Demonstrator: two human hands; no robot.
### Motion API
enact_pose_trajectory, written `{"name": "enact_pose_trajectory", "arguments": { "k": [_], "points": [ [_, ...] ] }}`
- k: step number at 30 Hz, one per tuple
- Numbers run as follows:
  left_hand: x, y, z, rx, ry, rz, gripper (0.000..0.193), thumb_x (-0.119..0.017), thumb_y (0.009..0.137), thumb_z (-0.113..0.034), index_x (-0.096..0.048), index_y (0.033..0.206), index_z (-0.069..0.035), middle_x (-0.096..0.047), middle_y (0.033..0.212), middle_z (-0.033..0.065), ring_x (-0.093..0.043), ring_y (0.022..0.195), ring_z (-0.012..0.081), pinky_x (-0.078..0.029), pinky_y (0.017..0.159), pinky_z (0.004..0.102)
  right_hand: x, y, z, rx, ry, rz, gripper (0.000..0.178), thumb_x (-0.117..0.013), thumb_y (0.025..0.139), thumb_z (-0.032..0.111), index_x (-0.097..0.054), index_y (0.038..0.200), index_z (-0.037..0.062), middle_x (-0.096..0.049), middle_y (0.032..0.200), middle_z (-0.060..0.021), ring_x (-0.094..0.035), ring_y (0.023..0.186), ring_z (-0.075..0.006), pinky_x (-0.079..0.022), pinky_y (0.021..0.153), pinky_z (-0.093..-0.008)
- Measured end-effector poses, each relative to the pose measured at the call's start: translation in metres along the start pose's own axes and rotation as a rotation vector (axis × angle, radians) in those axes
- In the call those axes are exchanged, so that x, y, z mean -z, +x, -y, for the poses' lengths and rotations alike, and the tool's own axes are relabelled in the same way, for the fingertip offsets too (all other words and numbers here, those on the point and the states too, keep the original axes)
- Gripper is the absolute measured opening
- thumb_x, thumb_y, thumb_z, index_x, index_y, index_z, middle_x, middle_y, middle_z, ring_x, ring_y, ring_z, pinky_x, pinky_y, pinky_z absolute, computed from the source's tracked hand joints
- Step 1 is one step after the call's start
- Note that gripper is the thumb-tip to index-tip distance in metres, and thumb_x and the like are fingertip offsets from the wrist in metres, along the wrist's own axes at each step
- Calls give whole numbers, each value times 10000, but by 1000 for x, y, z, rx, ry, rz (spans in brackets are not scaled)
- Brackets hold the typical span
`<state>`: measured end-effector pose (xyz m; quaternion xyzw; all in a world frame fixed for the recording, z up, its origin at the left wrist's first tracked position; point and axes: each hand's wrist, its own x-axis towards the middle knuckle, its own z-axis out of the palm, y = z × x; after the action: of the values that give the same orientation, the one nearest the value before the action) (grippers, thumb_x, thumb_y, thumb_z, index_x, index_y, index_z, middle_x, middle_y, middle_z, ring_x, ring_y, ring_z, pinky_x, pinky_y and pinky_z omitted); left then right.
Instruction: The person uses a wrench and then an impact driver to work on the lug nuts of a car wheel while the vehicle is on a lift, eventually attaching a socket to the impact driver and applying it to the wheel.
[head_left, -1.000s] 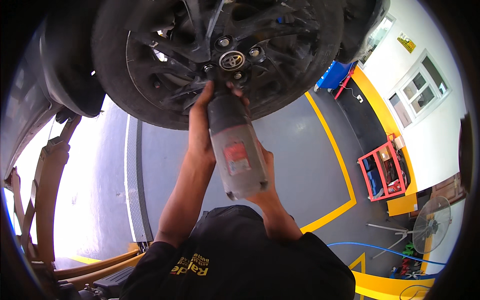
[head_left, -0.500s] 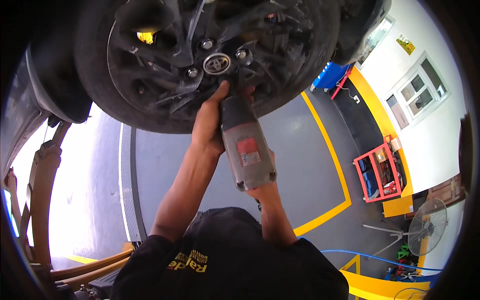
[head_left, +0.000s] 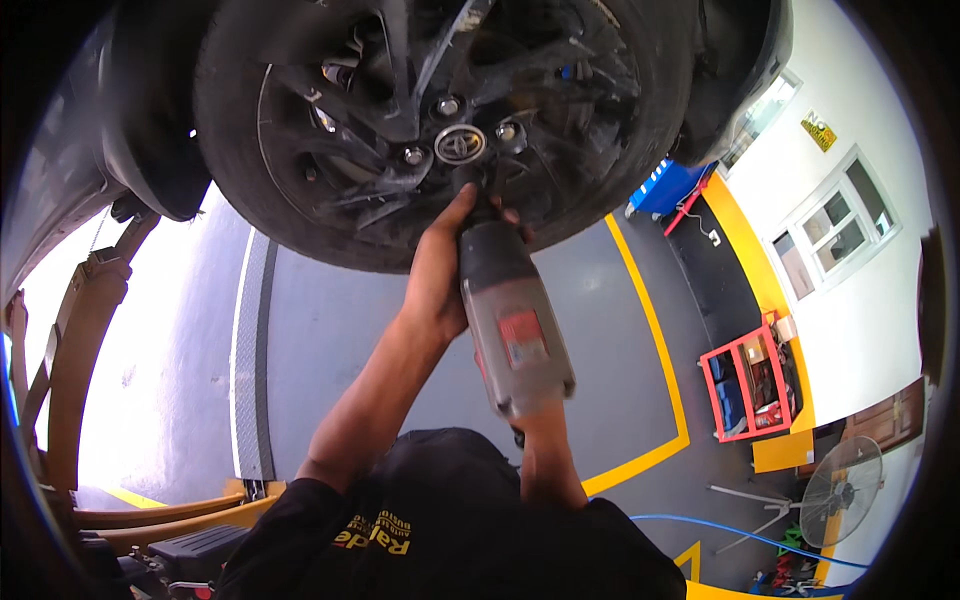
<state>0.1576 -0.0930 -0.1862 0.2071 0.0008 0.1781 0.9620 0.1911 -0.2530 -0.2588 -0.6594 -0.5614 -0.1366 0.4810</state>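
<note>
A raised car wheel (head_left: 330, 215) with dark, scuffed spokes and a round centre cap (head_left: 460, 146) fills the top of the head view. Three lug nuts (head_left: 449, 106) show around the cap. Against the wheel just below the cap is the dark socket end of an impact wrench (head_left: 512, 310), grey with a black nose. My left hand (head_left: 440, 268) wraps round that nose from the left, fingertips showing on its far side. At the tool's rear, my right hand (head_left: 542, 422) holds it from beneath; the body hides the handle and most of those fingers.
Brown lift arms (head_left: 90, 340) stand at the left, under the car body. On the right are a red tool cart (head_left: 745, 385), a blue cabinet (head_left: 668, 188) and a pedestal fan (head_left: 842, 490). A blue hose (head_left: 720, 525) runs across the lower right. Yellow lines mark the grey floor.
The whole view has shifted, so wheel, wrench and hands appear farther right and slightly lower. Both hands keep their hold, and the wrench's nose stays at the same spot below the cap.
</note>
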Motion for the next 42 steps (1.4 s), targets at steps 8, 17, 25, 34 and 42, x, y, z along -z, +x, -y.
{"name": "enact_pose_trajectory", "arguments": {
  "k": [8,17,25,34,42],
  "points": [
    [-46,1,-50,-85,-98,316,458,-310,1097,-285,-537,1333,36,-648,1325,222,-657,1127,308,-465,1111,520,3,34,18,-54,12,-86,340,-725,917,124,-687,1245,42,-719,1181,-122,-699,1033,-253,-556,901,-370],
    [-58,1,-62,30,-138,16,377,-546,1064,-395,-593,1099,-23,-707,1049,123,-675,951,260,-579,847,414,0,65,38,89,-27,-63,517,-812,734,98,-641,1213,0,-712,1003,-132,-685,860,-273,-540,789,-339],
    [-45,20,-59,35,-245,241,274,-593,1037,-332,-604,975,-66,-697,939,91,-680,902,258,-576,843,408,11,81,64,-166,165,-67,701,-847,659,98,-583,1295,-32,-741,971,-173,-743,885,-293,-560,783,-339],
    [-43,14,-59,-15,-149,394,268,-619,1020,-239,-585,1090,17,-646,1041,135,-631,1026,265,-534,957,387,2,79,57,-157,301,-178,839,-872,596,107,-541,1360,-2,-719,1004,-227,-673,979,-479,-567,851,-441],
    [-45,-26,-13,17,-204,330,288,-568,1054,-253,-538,1156,15,-588,1082,103,-575,1042,212,-503,971,384,84,32,69,-331,311,252,721,-879,638,194,-492,1228,53,-705,854,-217,-687,845,-464,-537,714,-551]
  ]
}}
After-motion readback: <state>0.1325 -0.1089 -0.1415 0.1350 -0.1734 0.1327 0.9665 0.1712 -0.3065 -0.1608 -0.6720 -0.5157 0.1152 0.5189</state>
